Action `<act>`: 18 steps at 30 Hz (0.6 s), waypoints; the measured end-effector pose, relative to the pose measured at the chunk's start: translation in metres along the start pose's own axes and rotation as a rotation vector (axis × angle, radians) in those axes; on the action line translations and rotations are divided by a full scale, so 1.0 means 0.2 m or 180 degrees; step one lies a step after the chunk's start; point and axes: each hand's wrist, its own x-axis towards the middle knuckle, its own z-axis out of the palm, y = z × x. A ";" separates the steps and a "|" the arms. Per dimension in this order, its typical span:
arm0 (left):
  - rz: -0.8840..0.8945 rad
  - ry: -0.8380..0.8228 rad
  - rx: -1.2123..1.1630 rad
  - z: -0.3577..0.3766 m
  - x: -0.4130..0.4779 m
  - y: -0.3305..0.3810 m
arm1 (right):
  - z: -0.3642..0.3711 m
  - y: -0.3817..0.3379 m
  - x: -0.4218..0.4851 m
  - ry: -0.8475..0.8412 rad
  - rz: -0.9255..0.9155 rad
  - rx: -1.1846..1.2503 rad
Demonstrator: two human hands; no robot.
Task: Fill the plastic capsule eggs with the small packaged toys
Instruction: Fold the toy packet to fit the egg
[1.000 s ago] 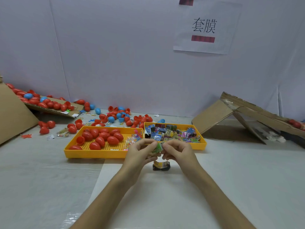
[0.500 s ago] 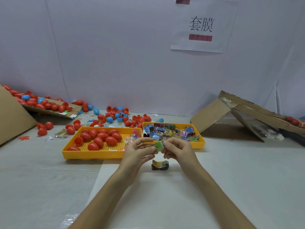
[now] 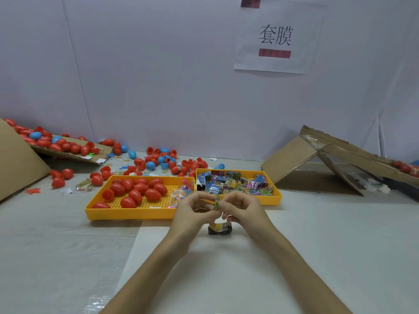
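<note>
On the table, a folded cardboard sheet is leaning tent-like at the far right. A second sheet is sloping at the far left. Behind it, a flap is carrying a heap of eggs, probably as a ramp or store.

Two yellow trays are sitting side by side just beyond the hands, likely so that each supply is within easy reach. The left tray is holding red eggs, mostly closed, with clear-bagged trinkets at its right end. The right tray is holding a pile of small packaged toys. Loose eggs, red and blue, some in halves, are lying scattered behind the trays.

The left hand and the right hand are meeting in front of the trays, fingers curled, both pinching one small green packet between them. It is standing edge-on and raised off the table. The person is probably folding or squeezing it down to fit an egg, though I cannot tell exactly how.

No egg is in either hand, so the filling step is not yet under way. A small dark object with a yellow label is resting on the table directly below the hands.
</note>
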 end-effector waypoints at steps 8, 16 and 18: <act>0.0051 -0.0103 0.0203 0.01 -0.01 0.00 | -0.01 0.01 0.01 0.0058 0.0053 0.0225; -0.0113 -0.0292 0.0065 0.01 -0.01 0.01 | -0.03 0.01 0.01 0.0240 -0.0094 -0.0100; -0.0104 -0.0207 0.0030 0.00 0.00 0.01 | -0.02 0.01 0.01 0.0216 -0.0093 -0.0080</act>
